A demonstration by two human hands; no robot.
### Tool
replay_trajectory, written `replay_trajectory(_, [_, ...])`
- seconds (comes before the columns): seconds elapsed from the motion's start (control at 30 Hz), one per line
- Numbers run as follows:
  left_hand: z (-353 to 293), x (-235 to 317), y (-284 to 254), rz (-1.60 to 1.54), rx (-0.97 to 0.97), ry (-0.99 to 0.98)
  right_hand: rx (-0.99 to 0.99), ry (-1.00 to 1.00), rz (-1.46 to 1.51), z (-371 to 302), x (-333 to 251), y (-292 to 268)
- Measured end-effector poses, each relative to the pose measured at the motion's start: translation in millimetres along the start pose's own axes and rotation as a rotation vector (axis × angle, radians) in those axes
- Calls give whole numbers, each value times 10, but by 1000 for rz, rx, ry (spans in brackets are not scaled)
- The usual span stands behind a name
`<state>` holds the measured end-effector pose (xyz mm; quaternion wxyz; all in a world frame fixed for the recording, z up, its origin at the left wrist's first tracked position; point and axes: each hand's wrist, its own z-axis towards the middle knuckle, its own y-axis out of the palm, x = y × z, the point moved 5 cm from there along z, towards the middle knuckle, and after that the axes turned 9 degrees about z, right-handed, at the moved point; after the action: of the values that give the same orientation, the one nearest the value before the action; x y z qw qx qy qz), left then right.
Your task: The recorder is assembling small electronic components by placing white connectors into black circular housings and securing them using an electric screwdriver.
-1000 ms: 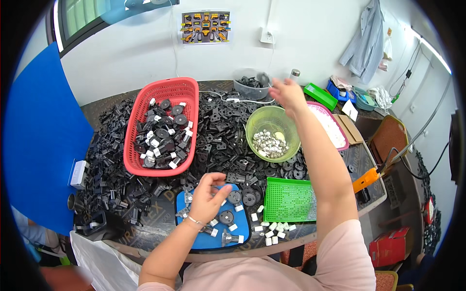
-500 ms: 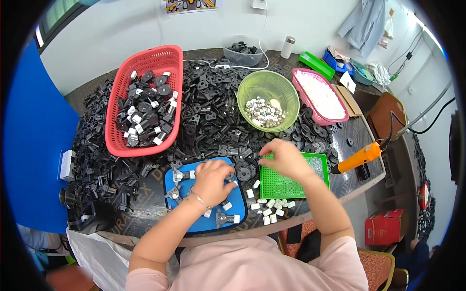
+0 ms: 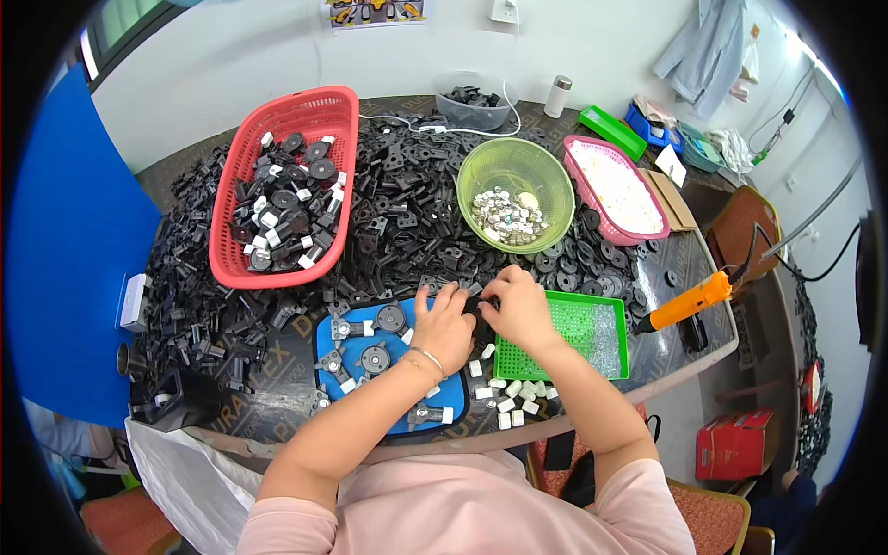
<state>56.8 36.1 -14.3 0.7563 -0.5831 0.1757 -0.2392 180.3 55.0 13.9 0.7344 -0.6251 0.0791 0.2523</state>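
My hands meet over the far right corner of a blue tray (image 3: 395, 424). My right hand (image 3: 520, 310) has thumb and fingers pinched on a small black part (image 3: 477, 303), its shape mostly covered. My left hand (image 3: 446, 326) is right beside it, fingers curled down; whatever lies under them is hidden. On the tray are several black brackets with white blocks, among them one bracket (image 3: 425, 415) near the front edge. Two black discs, a farther disc (image 3: 391, 318) and a nearer disc (image 3: 374, 359), also lie there. Loose white blocks (image 3: 514, 404) are scattered right of the tray.
A green perforated tray (image 3: 564, 324) sits under and beside my right forearm. Beyond are a red basket (image 3: 222, 222) of assembled parts, a green basket (image 3: 467, 176) of metal pieces and a pink basket (image 3: 661, 217). Black parts (image 3: 379, 250) heap between them. An orange power screwdriver (image 3: 689, 301) hangs right.
My left hand has slid right and away from me, uncovering discs on the blue tray. The right hand has come left and down to meet it, closing on a black part. The view has shifted slightly.
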Motion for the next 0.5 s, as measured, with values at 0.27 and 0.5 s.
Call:
replay_trajectory(0.27, [-379, -355, -507, -598, 179, -194, 57, 127, 413, 145, 163, -139])
replay_trajectory(0.5, [-1388, -742, -402, -2120, -67, -699, -293, -439, 414, -5, -1089, -129])
